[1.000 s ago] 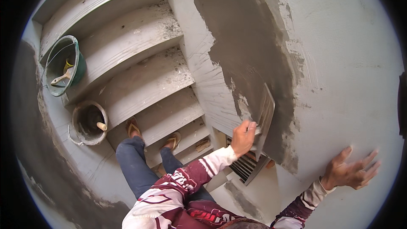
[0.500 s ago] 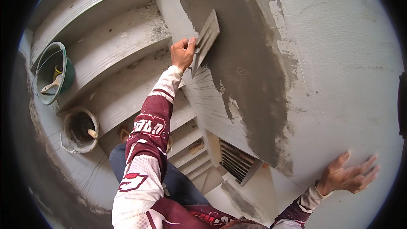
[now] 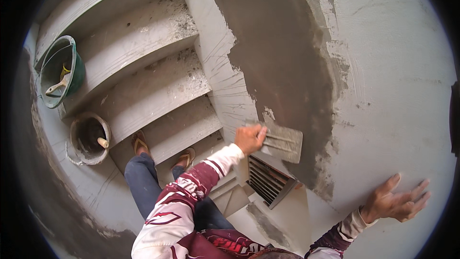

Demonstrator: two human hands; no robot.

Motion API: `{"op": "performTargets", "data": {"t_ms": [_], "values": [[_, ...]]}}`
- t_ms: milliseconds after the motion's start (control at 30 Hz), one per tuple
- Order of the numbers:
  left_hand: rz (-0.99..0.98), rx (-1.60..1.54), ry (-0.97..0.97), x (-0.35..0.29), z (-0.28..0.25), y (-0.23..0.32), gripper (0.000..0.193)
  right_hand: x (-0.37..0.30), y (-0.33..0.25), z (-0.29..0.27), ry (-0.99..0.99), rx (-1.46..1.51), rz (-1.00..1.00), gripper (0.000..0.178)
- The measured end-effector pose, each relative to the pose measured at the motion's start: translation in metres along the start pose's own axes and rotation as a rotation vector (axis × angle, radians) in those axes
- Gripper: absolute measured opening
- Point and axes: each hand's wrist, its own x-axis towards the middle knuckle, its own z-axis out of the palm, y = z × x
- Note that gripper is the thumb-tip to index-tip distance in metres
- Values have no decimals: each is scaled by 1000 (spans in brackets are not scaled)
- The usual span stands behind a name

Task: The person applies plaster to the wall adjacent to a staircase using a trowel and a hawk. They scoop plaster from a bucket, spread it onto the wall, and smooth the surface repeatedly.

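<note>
My left hand [image 3: 250, 139] is closed around the handle of a plastering trowel [image 3: 285, 145]. The trowel's flat rectangular blade, with ribs along its back, lies at the lower part of a dark grey plaster patch [image 3: 287, 67] on the wall. Its left end overlaps the lighter wall beside the patch. My right hand [image 3: 396, 199] is open with its fingers spread. It is at the pale wall [image 3: 388, 105] to the right of the patch and holds nothing.
Concrete steps [image 3: 139, 74] run along the left. On them stand a green bucket [image 3: 78, 77] with a brush [image 3: 57, 86] inside and a grey bucket [image 3: 76, 139] with a wooden handle sticking out. A louvred grille [image 3: 269, 182] sits below the patch. My sandalled feet are on a step.
My left hand has brought the trowel down along the patch, toward me and rightward, and its blade has turned more sideways. My right hand has barely moved. My sandalled feet now show more.
</note>
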Motion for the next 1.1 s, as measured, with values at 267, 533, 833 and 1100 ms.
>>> {"op": "performTargets", "data": {"t_ms": [267, 533, 833, 1100], "values": [[-14, -171, -230, -100, 49, 49, 34, 0, 12, -6, 48, -26, -34, 64], [-601, -664, 134, -78, 14, -3, 38, 0, 7, -8, 42, 80, 71, 64], [-870, -824, 180, 31, -21, -40, 39, -48, 58, -55, -19, 481, 148, 64], [-795, -689, 93, 35, 5, -24, 33, -67, 82, -31, -20, 390, 113, 69]]}}
